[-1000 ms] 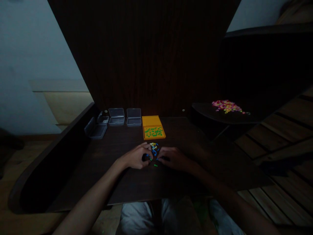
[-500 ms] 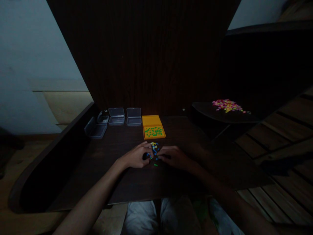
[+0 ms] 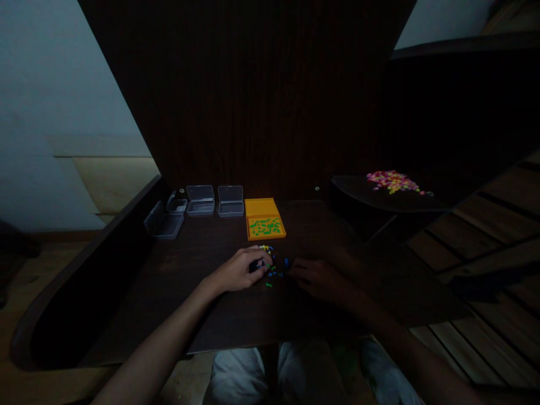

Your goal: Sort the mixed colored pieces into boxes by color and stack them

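Small blue, green, yellow and white plastic pieces [image 3: 274,271] lie loosely on the dark tabletop between my hands. My left hand [image 3: 244,269] rests at the left of the pile, thumb and fingers curled inward over some pieces; what its fingertips pinch is hidden. To the right, my right hand [image 3: 316,275] lies low over the table in shadow, fingers stretched leftward. A blue piece [image 3: 286,262] sits just beyond its fingertips, seemingly apart from them. A longer green piece [image 3: 269,285] lies nearer to me.
Behind the pile stands an open yellow case [image 3: 260,207] with green pieces [image 3: 270,226] inside. Open clear plastic boxes [image 3: 201,208] line the back left. On a corner shelf [image 3: 354,188] at right lies a pink, red and yellow heap [image 3: 394,181]. A raised side panel [image 3: 88,270] bounds the left.
My right hand has drawn away to the right, and a blue piece now lies near its fingertips. My left hand has shifted slightly right over the pile, and several pieces are spread differently.
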A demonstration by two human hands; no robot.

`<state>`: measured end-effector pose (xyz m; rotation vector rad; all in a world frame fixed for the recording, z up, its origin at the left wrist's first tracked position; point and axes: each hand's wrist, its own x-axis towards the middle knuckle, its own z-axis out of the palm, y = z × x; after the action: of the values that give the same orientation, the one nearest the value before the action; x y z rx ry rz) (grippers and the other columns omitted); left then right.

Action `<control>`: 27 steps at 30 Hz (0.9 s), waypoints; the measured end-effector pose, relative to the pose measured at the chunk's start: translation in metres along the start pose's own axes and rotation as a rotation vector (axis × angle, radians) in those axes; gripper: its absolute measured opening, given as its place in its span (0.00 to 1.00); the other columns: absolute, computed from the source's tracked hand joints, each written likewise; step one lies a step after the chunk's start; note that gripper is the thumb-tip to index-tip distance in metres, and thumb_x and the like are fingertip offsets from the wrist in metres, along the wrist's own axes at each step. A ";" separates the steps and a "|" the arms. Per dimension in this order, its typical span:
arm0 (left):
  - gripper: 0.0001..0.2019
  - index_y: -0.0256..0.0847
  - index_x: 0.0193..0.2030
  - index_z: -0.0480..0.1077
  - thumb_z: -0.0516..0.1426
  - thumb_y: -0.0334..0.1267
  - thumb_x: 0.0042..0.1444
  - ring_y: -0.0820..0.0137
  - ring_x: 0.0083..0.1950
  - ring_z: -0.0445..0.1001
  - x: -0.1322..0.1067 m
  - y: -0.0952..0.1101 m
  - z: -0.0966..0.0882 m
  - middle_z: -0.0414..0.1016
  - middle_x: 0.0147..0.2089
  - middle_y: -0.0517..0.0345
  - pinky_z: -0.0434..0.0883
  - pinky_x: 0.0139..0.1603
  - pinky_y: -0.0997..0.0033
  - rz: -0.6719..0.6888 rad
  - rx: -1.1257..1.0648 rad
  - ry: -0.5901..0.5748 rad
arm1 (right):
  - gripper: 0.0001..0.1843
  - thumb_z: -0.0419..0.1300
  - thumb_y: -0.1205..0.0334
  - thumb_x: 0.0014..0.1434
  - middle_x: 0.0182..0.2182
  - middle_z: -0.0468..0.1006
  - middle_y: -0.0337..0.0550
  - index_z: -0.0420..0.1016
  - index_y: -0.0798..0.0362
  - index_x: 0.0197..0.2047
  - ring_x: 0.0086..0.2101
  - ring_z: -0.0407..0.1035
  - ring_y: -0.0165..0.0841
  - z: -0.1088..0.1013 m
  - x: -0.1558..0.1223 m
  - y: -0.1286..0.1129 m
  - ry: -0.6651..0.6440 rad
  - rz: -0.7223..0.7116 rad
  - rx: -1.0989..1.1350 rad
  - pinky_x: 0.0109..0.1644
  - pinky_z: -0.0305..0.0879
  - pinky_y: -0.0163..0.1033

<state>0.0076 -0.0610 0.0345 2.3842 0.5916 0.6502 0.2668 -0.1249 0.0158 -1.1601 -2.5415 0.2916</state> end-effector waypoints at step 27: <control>0.10 0.41 0.41 0.77 0.58 0.27 0.54 0.67 0.45 0.75 -0.001 -0.002 0.008 0.78 0.40 0.55 0.68 0.52 0.67 0.062 -0.009 -0.213 | 0.05 0.61 0.63 0.61 0.37 0.77 0.44 0.79 0.52 0.39 0.36 0.73 0.33 0.000 0.001 0.011 -0.016 0.102 0.256 0.41 0.67 0.36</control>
<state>0.0108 -0.0631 0.0269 2.4314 0.4242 0.4157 0.2740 -0.1174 0.0124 -1.1909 -2.3755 0.6336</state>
